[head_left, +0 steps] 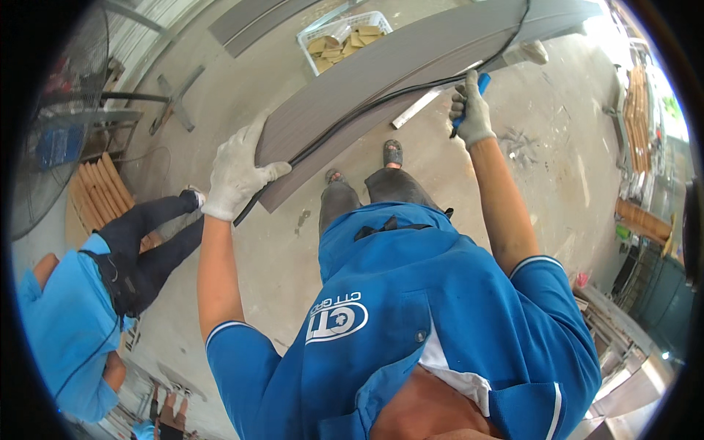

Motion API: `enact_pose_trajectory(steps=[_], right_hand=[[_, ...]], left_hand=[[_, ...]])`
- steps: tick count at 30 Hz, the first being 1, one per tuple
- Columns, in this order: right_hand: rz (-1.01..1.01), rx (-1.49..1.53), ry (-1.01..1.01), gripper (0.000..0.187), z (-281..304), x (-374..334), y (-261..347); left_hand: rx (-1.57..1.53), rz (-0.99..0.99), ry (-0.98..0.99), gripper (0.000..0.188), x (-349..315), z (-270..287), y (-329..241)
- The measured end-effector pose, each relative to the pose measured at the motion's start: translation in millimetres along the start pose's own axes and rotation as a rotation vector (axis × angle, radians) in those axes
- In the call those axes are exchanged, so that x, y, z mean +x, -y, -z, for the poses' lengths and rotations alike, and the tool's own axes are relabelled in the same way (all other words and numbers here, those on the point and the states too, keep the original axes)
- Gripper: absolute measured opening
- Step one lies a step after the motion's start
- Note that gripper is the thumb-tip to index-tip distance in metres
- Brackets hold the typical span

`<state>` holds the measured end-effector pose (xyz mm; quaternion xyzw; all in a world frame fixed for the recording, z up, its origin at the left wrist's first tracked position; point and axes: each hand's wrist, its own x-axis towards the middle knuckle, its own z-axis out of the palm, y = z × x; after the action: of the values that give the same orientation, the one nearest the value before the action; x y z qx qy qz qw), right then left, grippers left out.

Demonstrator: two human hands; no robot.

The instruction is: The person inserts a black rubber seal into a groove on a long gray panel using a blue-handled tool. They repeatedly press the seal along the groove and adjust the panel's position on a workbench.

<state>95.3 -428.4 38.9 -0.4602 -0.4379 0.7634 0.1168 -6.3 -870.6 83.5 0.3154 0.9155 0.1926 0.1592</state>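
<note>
My left hand [238, 174], in a pale work glove, lies against the near left end of a long grey board [352, 92]. Its thumb is spread out over the board, and the fingers stretch along the end edge. A black cable-like strip [359, 110] runs lengthwise over the board, passes by my left thumb and hangs out below that hand. My right hand [473, 117], also gloved, is closed around a blue-handled tool [482, 84] that looks like a utility knife. It is beside the board's near edge, close to the strip; the tool's working end is hard to make out.
A white basket [317, 31] of brownish pieces stands beyond the board. A metal bar [416, 108] juts from beneath it. At left are a large fan [59, 110], curved wooden pieces [100, 189] and a person in blue [77, 315]. Stacked materials [636, 121] line the right side.
</note>
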Motion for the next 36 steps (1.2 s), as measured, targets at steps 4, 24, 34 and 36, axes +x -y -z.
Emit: enact_pose_trajectory(steps=[4, 24, 34, 36], right_hand=[[0.078, -0.041, -0.039, 0.037, 0.4, 35.4, 10.5], [0.678, -1.012, -0.31, 0.042, 35.2, 86.2, 66.1], [0.712, -0.649, -0.074, 0.042, 68.2, 79.7, 60.2], [0.702, -0.658, -0.038, 0.042, 79.9, 81.7, 62.9]], left_hand=[[0.004, 0.028, 0.008, 0.118, -0.1, -0.2, -3.4], [-0.016, 0.053, -0.007, 0.121, -42.8, -15.3, -19.3], [0.321, -0.075, -0.124, 0.091, -59.7, -37.7, -50.8], [0.343, -0.093, -0.128, 0.084, -56.8, -41.8, -62.6]])
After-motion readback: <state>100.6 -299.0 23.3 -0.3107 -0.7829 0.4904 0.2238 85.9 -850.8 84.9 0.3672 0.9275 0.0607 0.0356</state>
